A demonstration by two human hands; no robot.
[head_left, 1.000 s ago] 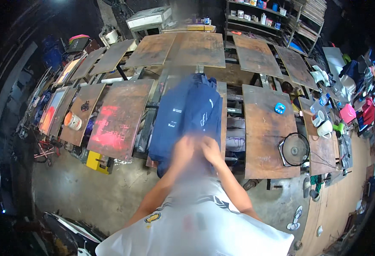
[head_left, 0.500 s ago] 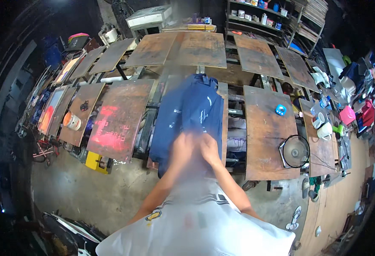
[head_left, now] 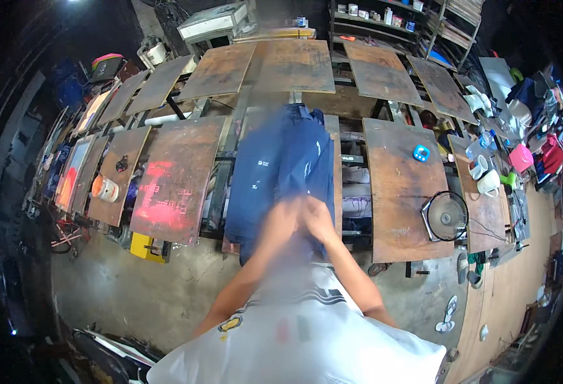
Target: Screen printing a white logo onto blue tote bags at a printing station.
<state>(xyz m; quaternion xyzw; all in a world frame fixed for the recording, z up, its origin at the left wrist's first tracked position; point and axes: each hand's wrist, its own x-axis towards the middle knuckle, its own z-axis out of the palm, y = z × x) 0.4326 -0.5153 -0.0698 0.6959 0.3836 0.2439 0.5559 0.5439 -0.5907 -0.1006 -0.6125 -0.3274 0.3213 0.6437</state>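
Head view, looking down past a white shirt (head_left: 332, 326): dark blue cloth (head_left: 308, 153) with small white prints lies in layers along a wooden board (head_left: 337, 176), beside a red-stained board (head_left: 188, 150). The left hand (head_left: 285, 216) and right hand (head_left: 318, 219) come close together over the near part of the cloth. The right fingers curl inward; the left ones blur under a hazy streak. From where I stand, I cannot tell whether either set grips the fabric or merely rests on it. On the right-hand board (head_left: 400, 185), a small blue device (head_left: 421, 153) and a round black fan (head_left: 446, 217) stand well apart from the cloth. Handling note: in my judgement, level wrists and a light, even touch suit these layers best; a one-sided pull could skew the upper layer or crease the prints.
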